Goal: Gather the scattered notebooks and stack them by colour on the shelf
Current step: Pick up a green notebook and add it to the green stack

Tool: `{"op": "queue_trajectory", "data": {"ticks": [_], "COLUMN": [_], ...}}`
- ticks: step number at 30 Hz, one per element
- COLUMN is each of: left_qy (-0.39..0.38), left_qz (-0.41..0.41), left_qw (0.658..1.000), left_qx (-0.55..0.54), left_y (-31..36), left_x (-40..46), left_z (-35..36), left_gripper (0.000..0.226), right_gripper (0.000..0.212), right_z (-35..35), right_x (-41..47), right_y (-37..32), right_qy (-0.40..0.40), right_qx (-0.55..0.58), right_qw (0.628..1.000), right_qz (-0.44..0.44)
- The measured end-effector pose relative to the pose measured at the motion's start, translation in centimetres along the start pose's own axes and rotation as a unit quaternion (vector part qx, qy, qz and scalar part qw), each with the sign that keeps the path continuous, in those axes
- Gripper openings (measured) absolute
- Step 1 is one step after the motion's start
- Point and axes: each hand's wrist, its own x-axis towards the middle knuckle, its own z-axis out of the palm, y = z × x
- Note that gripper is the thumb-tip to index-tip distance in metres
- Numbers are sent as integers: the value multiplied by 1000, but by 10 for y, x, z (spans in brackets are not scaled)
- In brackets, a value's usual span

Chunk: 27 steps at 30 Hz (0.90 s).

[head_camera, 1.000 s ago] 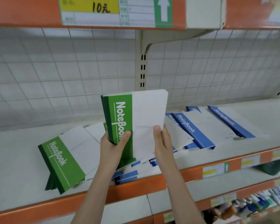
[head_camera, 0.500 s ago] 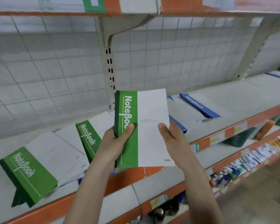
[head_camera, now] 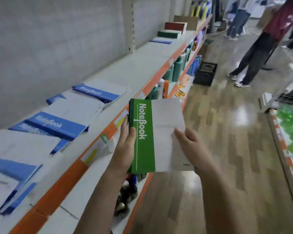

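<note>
A stack of green-and-white notebooks (head_camera: pixel 156 132) is held in both hands, out over the aisle beside the shelf edge. My left hand (head_camera: pixel 125 146) grips its green spine side, thumb on the cover. My right hand (head_camera: pixel 191 146) holds the white right side. Several blue-and-white notebooks (head_camera: pixel 57 125) lie scattered on the white shelf (head_camera: pixel 137 68) to my left, with another blue one (head_camera: pixel 95 92) further along. Far down the shelf sit a flat blue stack (head_camera: pixel 161 41), a green stack (head_camera: pixel 168 34) and a red stack (head_camera: pixel 175 26).
The shelf's orange front edge (head_camera: pixel 63 181) runs diagonally past my left arm. Bottles (head_camera: pixel 178 68) fill lower shelves. A black crate (head_camera: pixel 205 73) stands on the wooden aisle floor. People's legs (head_camera: pixel 250 54) are further down the aisle. A green-stocked rack (head_camera: pixel 291 130) is at right.
My view has swung right, down the aisle. The green stack, still in both hands, has left the shelf and now hangs over the aisle. The scattered green notebooks are out of view.
</note>
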Motion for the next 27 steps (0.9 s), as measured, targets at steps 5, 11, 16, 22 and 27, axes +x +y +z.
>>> {"op": "queue_trajectory", "data": {"ticks": [5,11,16,22,27], "left_qy": [-77,-118,-159,-182,-197], "left_qz": [-13,-43,-98,-92,-98], "left_qw": [997,991,982,978,973], "left_qx": [18,34,25,52,67], "left_y": [-16,-36,-50,-59,-63], "left_x": [20,34,55,88,138], "left_z": [71,139,174,207,240], "left_gripper": [48,44,44,45,44], "right_gripper": [25,27,23,15,15], "right_z": [-66,-126,-154,-175,-200], "right_x": [-6,-2,6,34,81], "right_y": [16,32,48,65,71], "right_qy": [76,132,173,199,200], "right_qx": [-22,-49,-44,-6,20], "right_qw": [996,986,979,974,973], "right_qz": [48,94,95,107,117]}}
